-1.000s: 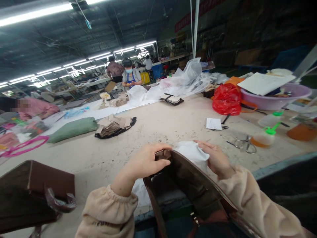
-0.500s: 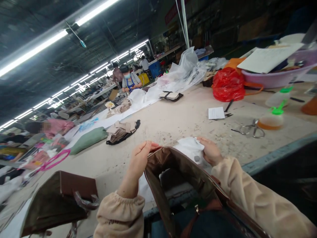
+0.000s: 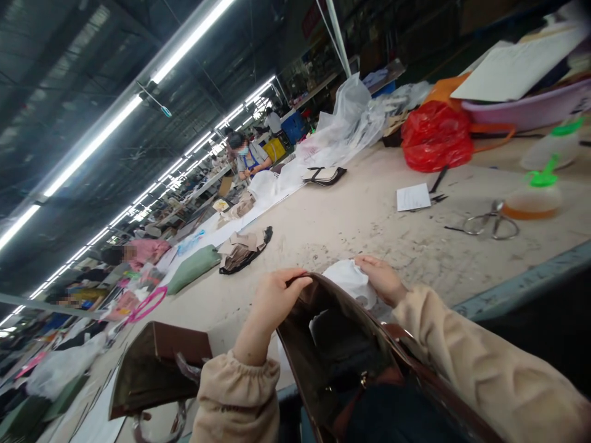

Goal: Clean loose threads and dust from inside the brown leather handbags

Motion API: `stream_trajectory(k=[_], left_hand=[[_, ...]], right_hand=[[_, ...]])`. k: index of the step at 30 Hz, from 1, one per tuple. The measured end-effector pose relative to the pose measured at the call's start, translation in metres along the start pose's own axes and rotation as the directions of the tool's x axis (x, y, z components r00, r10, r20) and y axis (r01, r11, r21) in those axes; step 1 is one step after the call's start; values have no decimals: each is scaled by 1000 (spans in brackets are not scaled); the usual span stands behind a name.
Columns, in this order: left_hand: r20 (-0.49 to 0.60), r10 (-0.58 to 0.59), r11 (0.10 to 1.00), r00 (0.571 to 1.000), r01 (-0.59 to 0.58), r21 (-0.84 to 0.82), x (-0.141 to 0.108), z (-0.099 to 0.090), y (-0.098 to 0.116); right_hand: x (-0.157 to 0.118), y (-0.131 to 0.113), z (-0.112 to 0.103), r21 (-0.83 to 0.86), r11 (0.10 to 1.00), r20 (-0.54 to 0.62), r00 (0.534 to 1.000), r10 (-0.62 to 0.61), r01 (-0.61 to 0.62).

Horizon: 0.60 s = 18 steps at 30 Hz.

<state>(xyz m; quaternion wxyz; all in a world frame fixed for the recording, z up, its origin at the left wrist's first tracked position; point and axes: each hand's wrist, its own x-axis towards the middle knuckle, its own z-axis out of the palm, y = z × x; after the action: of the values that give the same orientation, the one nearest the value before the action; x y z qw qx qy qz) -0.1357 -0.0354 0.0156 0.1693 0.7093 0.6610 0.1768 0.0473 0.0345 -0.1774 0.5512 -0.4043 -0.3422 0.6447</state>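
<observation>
A brown handbag (image 3: 360, 332) is in front of me at the table's edge, its mouth gaping and the dark lining showing. At the far end of its rim, my left hand (image 3: 270, 304) is closed with thumb and fingers pinching the edge. My right hand (image 3: 382, 280) is closed on a white cloth (image 3: 346, 277), which lies against the outer side of the bag. Part of the cloth is hidden behind the rim. Left of my left sleeve, a second brown handbag (image 3: 157, 363) rests on the table, with clear wrapping on its handle.
Scissors (image 3: 492, 224), a bottle with a green cap (image 3: 530, 197) and a white card (image 3: 413, 197) lie to the right. Behind them are a red plastic bag (image 3: 436, 138) and a purple basin (image 3: 530, 109). A green cushion-like bundle (image 3: 194, 269) lies left; co-workers are farther back.
The view has tilted and shifted, so the table things sit differently. My left thumb now bends over the bag's rim. My right hand still holds the white cloth.
</observation>
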Motion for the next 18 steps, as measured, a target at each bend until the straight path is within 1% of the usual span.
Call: stream_trajectory(k=[4,7,9,11,13,16,17,18], left_hand=[[-29,63,986,998,-58,156,6,5,-5],[-13,144,972,989,-139,191,7,6,-11],[23,234,965,972,-235,119,6,5,-13],[62,331,943,941,-332,-8,4,0,-15],[126,390,919,912,-376,-122,2,-6,-14],[225,386,913,895,-335,-232,2,-13,-14],[227,367,912,902,-301,-279,2,-14,-13],[202,337,904,920,-256,-342,3,-13,-14]], right_hand=[[1,-2,-3,-51,998,-40,999,-26,24],[3,-2,-5,-59,998,-55,998,-27,24],[3,-1,-5,-54,998,-60,998,-17,13],[4,0,-5,-47,999,-60,998,-5,2],[4,1,-6,-42,999,-60,998,2,-5],[3,2,-7,-31,999,-56,998,11,-13],[3,2,-7,-25,1000,-52,999,14,-15],[3,2,-7,-17,1000,-47,999,16,-17]])
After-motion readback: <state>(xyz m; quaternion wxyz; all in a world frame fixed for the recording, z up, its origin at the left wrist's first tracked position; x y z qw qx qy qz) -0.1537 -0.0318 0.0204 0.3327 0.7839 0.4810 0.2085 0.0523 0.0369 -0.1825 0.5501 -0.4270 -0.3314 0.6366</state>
